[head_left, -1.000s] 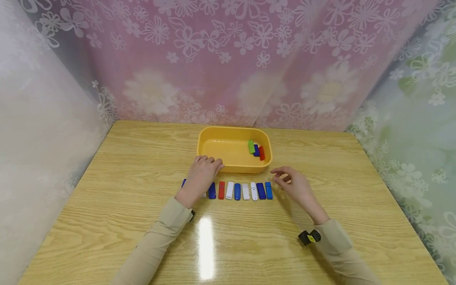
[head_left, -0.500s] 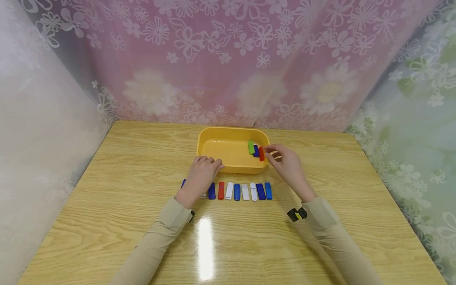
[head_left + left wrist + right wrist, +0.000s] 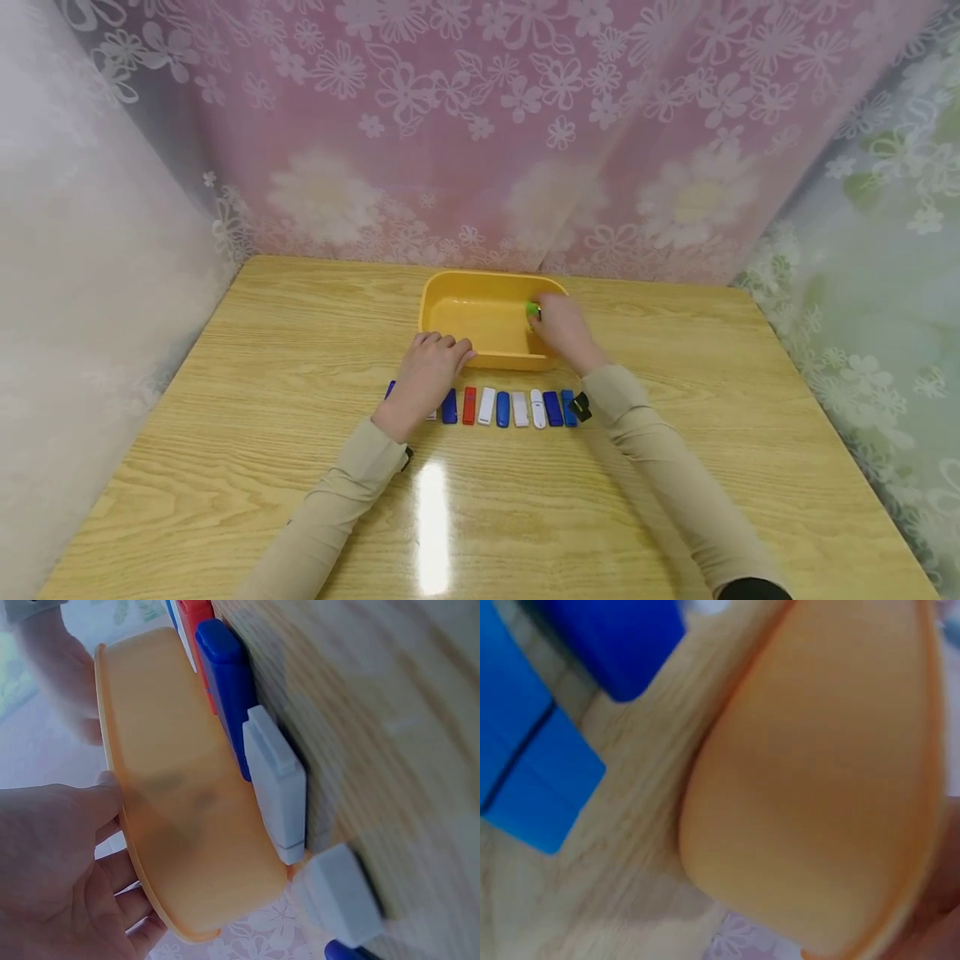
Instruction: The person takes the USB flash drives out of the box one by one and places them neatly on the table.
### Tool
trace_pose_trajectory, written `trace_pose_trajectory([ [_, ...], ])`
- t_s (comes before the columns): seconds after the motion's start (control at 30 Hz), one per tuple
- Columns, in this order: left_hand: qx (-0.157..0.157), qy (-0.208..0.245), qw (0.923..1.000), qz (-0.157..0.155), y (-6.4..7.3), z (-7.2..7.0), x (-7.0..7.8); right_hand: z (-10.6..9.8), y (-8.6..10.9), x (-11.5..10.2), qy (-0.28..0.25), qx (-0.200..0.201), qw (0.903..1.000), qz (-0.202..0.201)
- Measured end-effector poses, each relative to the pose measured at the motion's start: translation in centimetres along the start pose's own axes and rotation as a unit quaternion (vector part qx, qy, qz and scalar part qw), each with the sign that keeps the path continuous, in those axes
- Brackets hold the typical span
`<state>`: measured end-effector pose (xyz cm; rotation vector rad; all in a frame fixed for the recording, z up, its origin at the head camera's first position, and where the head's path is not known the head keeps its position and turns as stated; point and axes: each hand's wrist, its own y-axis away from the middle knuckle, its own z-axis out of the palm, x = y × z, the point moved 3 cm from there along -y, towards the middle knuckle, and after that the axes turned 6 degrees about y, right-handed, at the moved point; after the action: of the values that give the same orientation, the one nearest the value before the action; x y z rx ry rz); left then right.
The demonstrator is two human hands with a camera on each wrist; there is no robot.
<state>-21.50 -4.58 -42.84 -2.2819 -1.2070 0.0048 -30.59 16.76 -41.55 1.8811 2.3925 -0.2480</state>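
Observation:
At the back of the wooden table stands a yellow plastic bin [image 3: 457, 321]. My left hand [image 3: 426, 371] grips its near rim, thumb on the outer side in the left wrist view. My right hand [image 3: 564, 327] reaches over the near right corner into the bin, fingers bent down. A green USB stick [image 3: 532, 309] shows at its fingertips; whether they pinch it I cannot tell. The hand hides the blue and red sticks there. Before the bin runs a row of USB sticks, among them a red one [image 3: 469, 406] and a light blue one [image 3: 532, 742].
My left forearm covers part of the row's left end, where a white stick [image 3: 276, 784] and a dark blue stick [image 3: 227, 686] stand close to the bin wall. A pink flowered curtain [image 3: 480, 167] hangs behind the table [image 3: 315, 308].
My right hand has moved from beside the row's right end, up and left over the rim, into the bin above the sticks. The left hand stays at the rim.

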Motion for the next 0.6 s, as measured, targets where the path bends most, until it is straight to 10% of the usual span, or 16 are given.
trace_pose_trajectory([
  [0.6, 0.0, -0.006, 1.0, 0.004, 0.0, 0.1, -0.1, 2.2, -1.1, -0.7, -0.032, -0.054, 0.9972, -0.041],
])
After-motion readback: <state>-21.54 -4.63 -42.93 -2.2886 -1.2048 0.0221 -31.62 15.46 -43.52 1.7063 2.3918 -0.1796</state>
